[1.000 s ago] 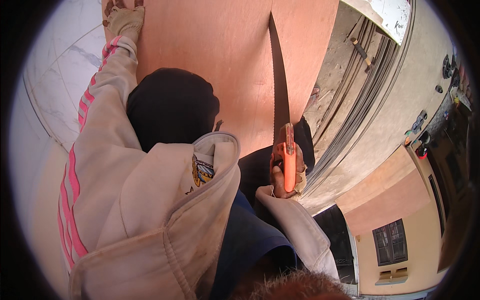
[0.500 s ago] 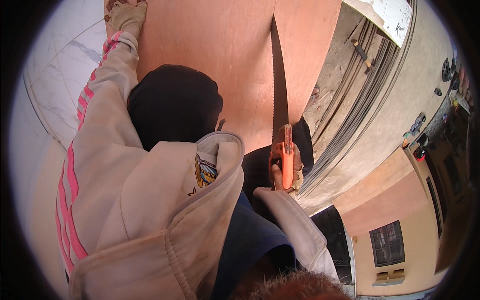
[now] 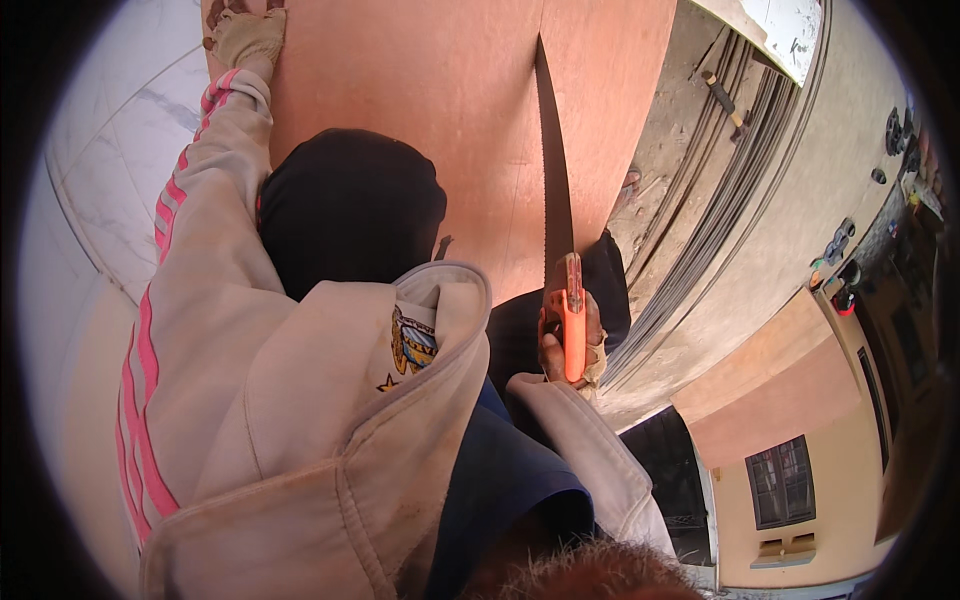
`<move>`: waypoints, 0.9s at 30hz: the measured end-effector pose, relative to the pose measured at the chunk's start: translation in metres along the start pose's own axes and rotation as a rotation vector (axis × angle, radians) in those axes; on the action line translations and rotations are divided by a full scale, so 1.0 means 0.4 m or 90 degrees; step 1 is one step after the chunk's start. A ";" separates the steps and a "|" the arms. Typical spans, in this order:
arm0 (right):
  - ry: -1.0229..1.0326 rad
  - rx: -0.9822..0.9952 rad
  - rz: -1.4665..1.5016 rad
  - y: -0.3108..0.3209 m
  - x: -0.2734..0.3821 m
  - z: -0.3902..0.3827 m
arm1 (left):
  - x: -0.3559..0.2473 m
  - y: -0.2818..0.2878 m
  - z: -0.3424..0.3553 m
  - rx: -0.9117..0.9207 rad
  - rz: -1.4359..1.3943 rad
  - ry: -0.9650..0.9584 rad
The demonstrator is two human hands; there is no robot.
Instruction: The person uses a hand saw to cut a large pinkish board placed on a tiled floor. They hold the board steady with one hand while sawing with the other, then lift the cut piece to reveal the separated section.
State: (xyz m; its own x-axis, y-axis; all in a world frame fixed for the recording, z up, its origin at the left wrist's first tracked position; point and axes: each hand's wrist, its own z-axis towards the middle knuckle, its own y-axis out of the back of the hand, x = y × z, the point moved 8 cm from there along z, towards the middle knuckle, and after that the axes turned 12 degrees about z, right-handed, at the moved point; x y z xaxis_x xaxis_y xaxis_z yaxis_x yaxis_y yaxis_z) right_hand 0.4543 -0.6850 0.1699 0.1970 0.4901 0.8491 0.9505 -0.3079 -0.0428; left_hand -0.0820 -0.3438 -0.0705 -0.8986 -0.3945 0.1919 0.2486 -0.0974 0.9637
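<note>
A handsaw [image 3: 557, 160] with a dark toothed blade and an orange handle is in my right hand [image 3: 597, 335], whose fingers wrap round the grip. The blade points away from me over a reddish plywood board [image 3: 400, 70], its tip by a thin line running along the board. Whether the teeth sit in a cut, I cannot tell. My left hand [image 3: 248, 36], in a worn beige fingerless glove, rests on the board's far left edge with its fingers apart, the fingertips partly cut off by the picture's top. My black-clad knee [image 3: 350, 205] is on the board.
White marbled tiles [image 3: 135, 140] lie left of the board. To the right, long thin metal rods [image 3: 725, 190] run along the dusty floor, with a hammer [image 3: 722, 100] on them. Farther right are footwear [image 3: 838, 243] and a wall with a barred window [image 3: 781, 483].
The view has shifted slightly. My right hand and the saw have moved only a little, the blade leaning slightly more to the left. My left hand keeps its place on the board.
</note>
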 end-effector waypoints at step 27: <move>-0.044 0.056 0.040 -0.036 -0.087 0.159 | -0.018 -0.017 -0.007 0.014 -0.016 -0.013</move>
State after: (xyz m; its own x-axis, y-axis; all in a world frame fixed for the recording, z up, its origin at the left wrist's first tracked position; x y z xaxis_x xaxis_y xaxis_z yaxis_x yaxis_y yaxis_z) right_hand 0.4490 -0.6459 0.1075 0.2701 0.5275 0.8055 0.9524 -0.2691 -0.1432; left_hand -0.0762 -0.3429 -0.0788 -0.9118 -0.3730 0.1717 0.2186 -0.0868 0.9719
